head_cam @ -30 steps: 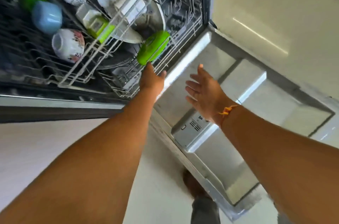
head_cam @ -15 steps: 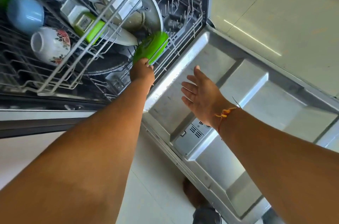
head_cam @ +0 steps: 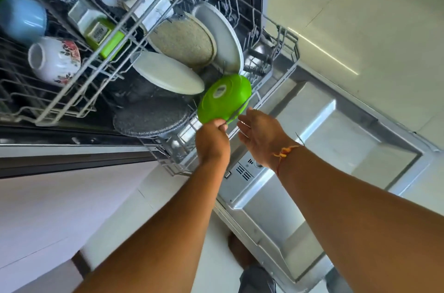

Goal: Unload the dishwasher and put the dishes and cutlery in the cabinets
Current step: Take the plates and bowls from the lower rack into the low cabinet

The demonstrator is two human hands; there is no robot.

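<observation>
L hand [head_cam: 212,141] grips round green plastic bowl [head_cam: 224,98]; R hand [head_cam: 260,139] open at its 3 o'clock. Lower wire rack [head_cam: 295,50] mostly full, so unloading barely begun.

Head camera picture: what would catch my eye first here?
The bright green bowl stands out at the front of the lower rack, gripped by the left hand, the right hand open beside it. Behind it lean pale plates; a flowered cup lies in the upper rack at left.
</observation>
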